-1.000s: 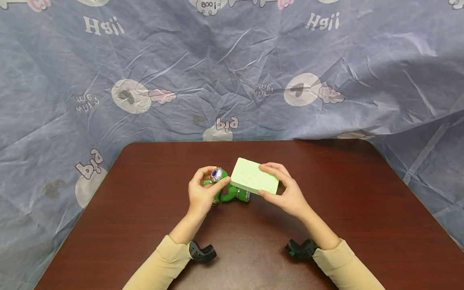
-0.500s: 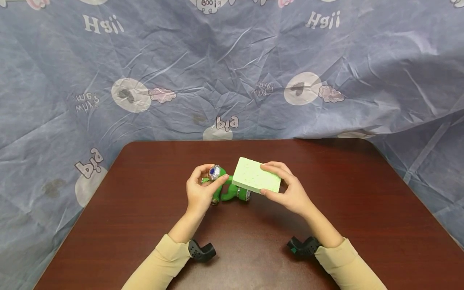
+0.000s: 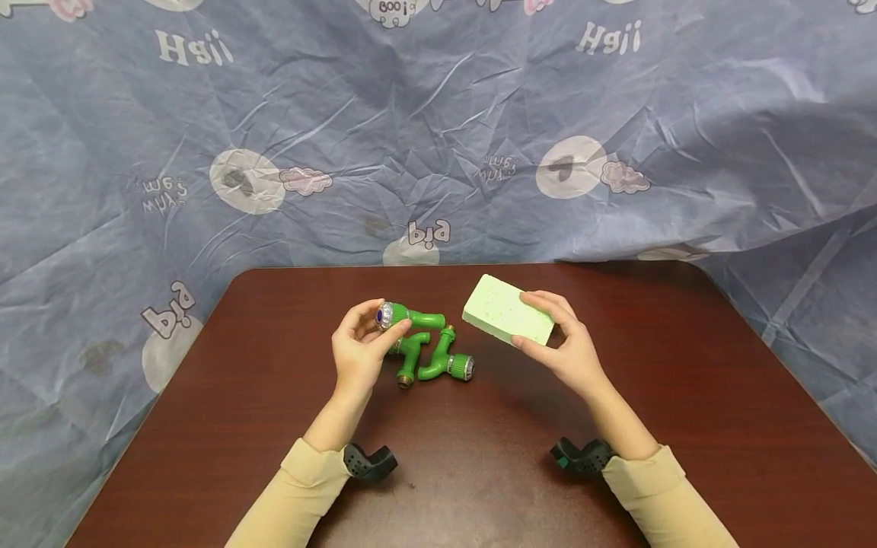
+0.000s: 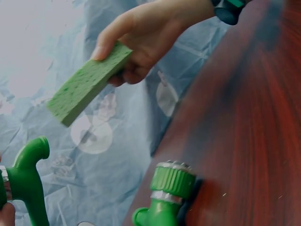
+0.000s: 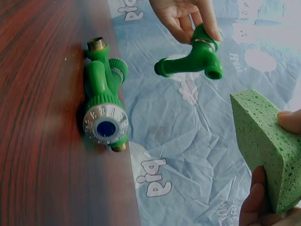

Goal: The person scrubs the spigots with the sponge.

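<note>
My left hand (image 3: 358, 348) holds a green faucet (image 3: 418, 320) by its ribbed knob, between thumb and fingers, raised above the table. The knob has a clear cap with a blue centre; the spout and body point right, as the right wrist view also shows. In my right hand (image 3: 565, 342) is a light green sponge (image 3: 508, 310), gripped by its right end and tilted in the air. A gap separates the sponge from the held faucet. Two more green faucets lie below: one (image 3: 409, 358) partly behind my left hand, the other (image 3: 448, 359) just right of it.
The dark brown wooden table (image 3: 479, 449) extends around the faucets. Behind it hangs a wrinkled blue-grey cloth (image 3: 411, 137) with printed shapes and words. A black wrist mount (image 3: 370, 463) sits at the left cuff, and another black mount (image 3: 582, 457) at the right.
My left hand has moved left and slightly up with the faucet, which now points right. My right hand has drawn the sponge right and up, away from it, uncovering the faucets on the table.
</note>
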`<state>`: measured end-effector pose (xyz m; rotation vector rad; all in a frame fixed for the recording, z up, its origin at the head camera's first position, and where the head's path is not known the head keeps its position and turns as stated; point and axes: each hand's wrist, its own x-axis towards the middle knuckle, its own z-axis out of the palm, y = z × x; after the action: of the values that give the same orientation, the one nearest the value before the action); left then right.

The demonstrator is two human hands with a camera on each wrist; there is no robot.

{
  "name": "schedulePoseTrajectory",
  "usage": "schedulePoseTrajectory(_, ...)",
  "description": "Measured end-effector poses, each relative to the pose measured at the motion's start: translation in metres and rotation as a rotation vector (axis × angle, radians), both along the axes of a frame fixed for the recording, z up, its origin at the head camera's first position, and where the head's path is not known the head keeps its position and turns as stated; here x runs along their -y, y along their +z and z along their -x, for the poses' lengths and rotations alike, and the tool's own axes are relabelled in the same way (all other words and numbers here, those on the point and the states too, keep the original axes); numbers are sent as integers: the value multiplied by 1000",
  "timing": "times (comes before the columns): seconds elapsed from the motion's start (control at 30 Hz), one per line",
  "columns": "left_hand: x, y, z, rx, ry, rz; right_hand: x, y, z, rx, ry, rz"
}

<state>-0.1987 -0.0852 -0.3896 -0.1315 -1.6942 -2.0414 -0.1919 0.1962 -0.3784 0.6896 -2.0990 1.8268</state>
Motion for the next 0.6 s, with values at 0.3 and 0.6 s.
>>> schedulePoseTrajectory(0.3, 21, 2, 8, 81, -44, -71, -12, -3, 7, 48, -86, -20)
schedulePoseTrajectory(0.6, 46, -2, 17, 142, -97, -75, -18, 1, 7, 85, -161, -18)
